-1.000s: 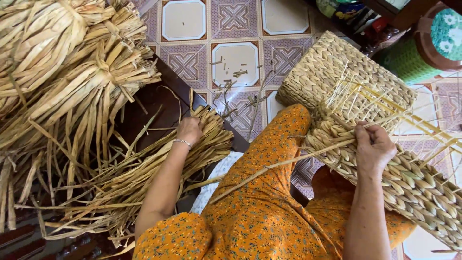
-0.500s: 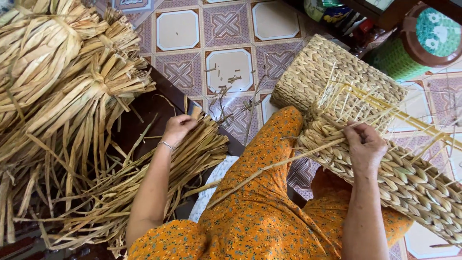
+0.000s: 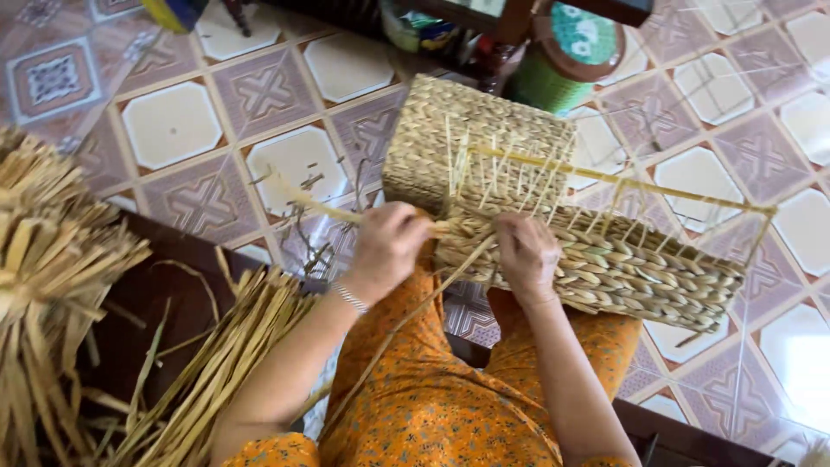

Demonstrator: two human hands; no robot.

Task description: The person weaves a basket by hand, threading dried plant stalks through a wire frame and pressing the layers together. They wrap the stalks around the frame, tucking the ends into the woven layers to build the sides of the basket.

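We kneel on patterned floor tiles [image 3: 173,125], left hand [image 3: 386,249] pinching a straw strand [image 3: 320,207], right hand [image 3: 527,252] pressed on the woven basket [image 3: 605,259]

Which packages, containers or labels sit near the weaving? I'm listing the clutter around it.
Green container with patterned round lid: top edge, behind the woven basket; ribbed green wall, brown rim.
Small colourful packet or tub: top centre, by dark furniture; too blurred to tell which.
Blue and yellow object: top left edge, mostly cropped.
No screens or signs.
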